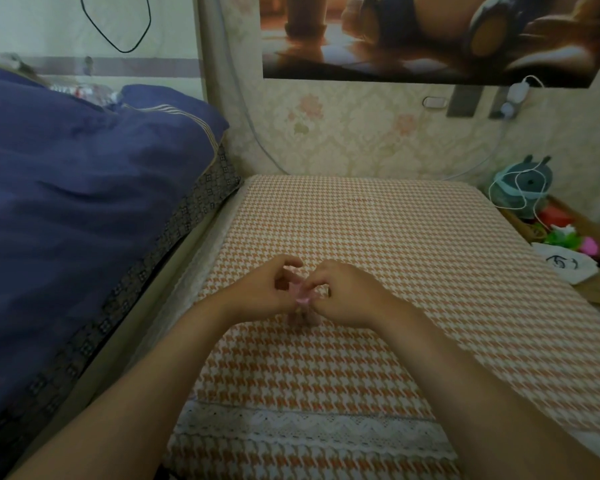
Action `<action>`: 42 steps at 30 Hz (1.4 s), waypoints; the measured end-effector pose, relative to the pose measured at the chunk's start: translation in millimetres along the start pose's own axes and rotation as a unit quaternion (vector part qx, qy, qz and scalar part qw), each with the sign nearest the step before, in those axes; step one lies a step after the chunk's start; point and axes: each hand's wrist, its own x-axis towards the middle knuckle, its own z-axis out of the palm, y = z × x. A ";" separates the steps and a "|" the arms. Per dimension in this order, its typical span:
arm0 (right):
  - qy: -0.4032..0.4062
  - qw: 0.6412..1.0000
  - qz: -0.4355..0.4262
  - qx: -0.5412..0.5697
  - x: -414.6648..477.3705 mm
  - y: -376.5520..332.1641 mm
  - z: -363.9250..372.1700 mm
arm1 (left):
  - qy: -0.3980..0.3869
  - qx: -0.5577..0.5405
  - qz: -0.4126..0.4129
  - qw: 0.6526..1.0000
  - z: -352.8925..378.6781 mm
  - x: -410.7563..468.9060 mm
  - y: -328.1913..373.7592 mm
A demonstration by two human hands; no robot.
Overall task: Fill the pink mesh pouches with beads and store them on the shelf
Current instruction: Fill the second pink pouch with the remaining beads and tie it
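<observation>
Left hand (257, 289), right hand (347, 293), pinching pink pouch (300, 300), apparently mesh

Open tablecloth (378, 230) ahead (blue bedding (84, 185) blocks left).

The pouch (302, 299) sits over the middle of the covered table (378, 220), pinched between the left hand (260, 289) at its 9 o'clock and the right hand (347, 292) at its 3 o'clock. A quilt (84, 185) is heaped on the bed along the table's 9 o'clock side, and a poster (430, 36) hangs on the wall behind at 12 o'clock. Off the table's edge at 2 o'clock sits a plush toy (522, 188) with a cable draped over it, and a bag (565, 266) lies nearer, at 3 o'clock.
</observation>
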 end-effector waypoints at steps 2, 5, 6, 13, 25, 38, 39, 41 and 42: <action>-0.004 1.000 -0.002 0.005 -0.6 -1.6 -0.3 | -0.027 0.047 0.002 0.999 1.7 2.0 -8.2; -0.017 1.000 -0.011 0.008 0.2 -4.0 0.6 | 0.001 0.074 0.016 0.997 4.1 6.7 -16.4; -0.027 1.000 -0.015 0.001 0.8 -4.4 1.4 | 0.014 0.092 0.027 0.995 4.9 8.0 -16.9; -0.032 0.999 -0.012 0.042 -0.6 -3.9 -2.0 | 0.040 0.187 0.060 0.980 11.0 14.6 -18.3; 0.000 0.996 -0.015 -0.090 -2.1 -1.5 -5.8 | 0.069 0.181 0.092 0.977 17.4 14.8 -12.6; 0.002 0.994 -0.015 -0.107 -4.1 0.7 -3.7 | 0.078 0.166 0.066 0.981 18.6 16.9 -15.3; -0.002 0.993 -0.011 -0.119 -4.1 0.0 -3.4 | 0.076 0.166 0.066 0.981 19.1 17.8 -16.0; 0.011 0.992 -0.010 -0.125 -4.1 -0.8 -5.0 | 0.076 0.167 0.069 0.981 19.9 19.0 -15.4; 0.022 0.992 -0.015 -0.122 -4.1 -0.9 -6.3 | 0.076 0.171 0.070 0.980 20.6 18.9 -14.3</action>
